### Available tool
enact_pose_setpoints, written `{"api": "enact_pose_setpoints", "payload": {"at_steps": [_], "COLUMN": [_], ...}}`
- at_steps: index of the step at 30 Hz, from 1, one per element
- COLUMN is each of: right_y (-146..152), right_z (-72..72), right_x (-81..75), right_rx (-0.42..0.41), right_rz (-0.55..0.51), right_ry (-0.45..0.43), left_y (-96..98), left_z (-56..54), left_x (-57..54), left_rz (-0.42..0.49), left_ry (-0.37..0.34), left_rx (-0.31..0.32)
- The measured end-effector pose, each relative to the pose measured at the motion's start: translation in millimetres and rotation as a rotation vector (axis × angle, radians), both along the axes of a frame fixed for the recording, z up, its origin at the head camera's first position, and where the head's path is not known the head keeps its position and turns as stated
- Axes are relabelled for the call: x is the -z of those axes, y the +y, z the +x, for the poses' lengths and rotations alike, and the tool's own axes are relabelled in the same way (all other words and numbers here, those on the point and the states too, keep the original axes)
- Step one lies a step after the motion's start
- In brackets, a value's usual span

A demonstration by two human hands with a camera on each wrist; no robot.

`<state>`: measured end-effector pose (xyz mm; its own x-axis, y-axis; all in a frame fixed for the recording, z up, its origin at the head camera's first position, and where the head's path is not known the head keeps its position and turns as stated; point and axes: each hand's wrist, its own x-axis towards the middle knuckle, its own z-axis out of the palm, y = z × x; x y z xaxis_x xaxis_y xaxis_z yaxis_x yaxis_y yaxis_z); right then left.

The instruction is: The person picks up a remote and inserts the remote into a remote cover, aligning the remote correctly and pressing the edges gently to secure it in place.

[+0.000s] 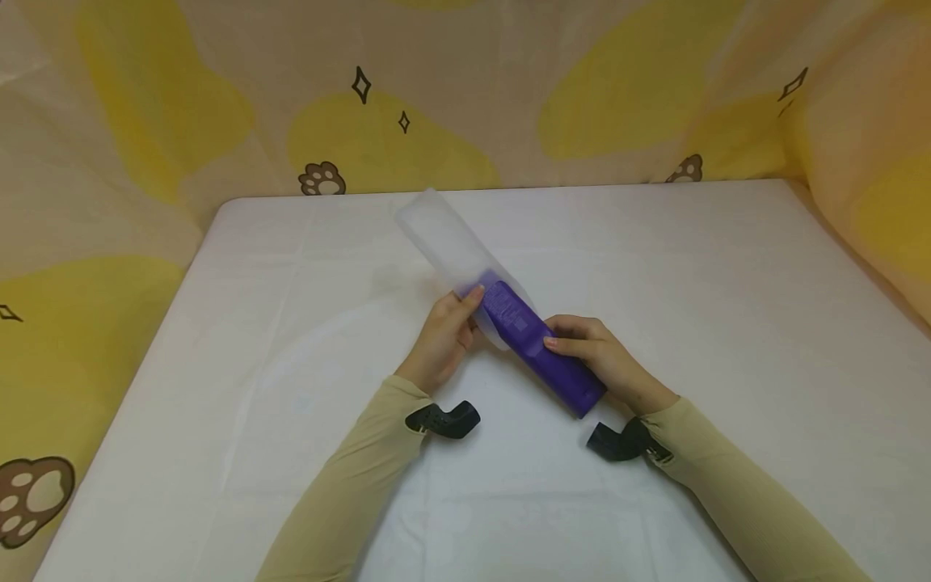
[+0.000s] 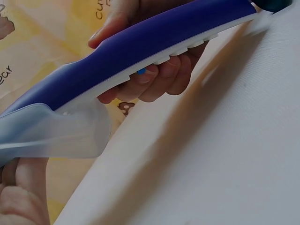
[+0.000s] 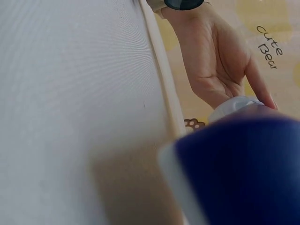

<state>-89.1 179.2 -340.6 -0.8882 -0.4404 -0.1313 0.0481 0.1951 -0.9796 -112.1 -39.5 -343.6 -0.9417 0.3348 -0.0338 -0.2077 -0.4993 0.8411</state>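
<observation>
A long purple plastic tool [image 1: 549, 364] slants above the white table, its near end toward the right. Over its far end lies a translucent plastic cover [image 1: 445, 238], reaching beyond it to the upper left. My left hand [image 1: 439, 339] pinches the cover where it overlaps the purple body, thumb on top. My right hand [image 1: 607, 356] grips the purple body from the right side, around its middle. The left wrist view shows a white toothed underside [image 2: 173, 50] and a small blue part [image 2: 141, 71] beside the right fingertips. The tool's exact kind is hidden.
The white tabletop [image 1: 291, 453] spreads around both hands. A yellow patterned cloth [image 1: 451, 97] stands behind the table's far edge and along its sides. Dark wrist-worn pieces [image 1: 445, 420] stick out from the beige sleeves [image 1: 349, 485].
</observation>
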Motion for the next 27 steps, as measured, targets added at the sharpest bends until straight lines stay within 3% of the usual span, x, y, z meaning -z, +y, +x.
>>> {"api": "enact_pose_setpoints", "payload": {"at_steps": [13,21,27], "right_y": [-1.8,-3.9,-2.4], "right_z": [-1.1,-0.1,-1.2], "right_x": [1.3,0.3,3.9], "right_rx": [0.022,0.037,0.007], "right_rz": [-0.034,-0.025,-0.055], "right_ry": [-0.05,-0.105,-0.122], "left_y": [4.6,4.6,-2.4], "left_z": [1.7,2.5,-1.8], "left_x": [1.9,-0.8,-3.2], "left_rz": [-0.034,0.001,0.092], "left_ry": [-0.039,-0.067,-0.081], "left_rx": [-0.009,-0.093,-0.165]}}
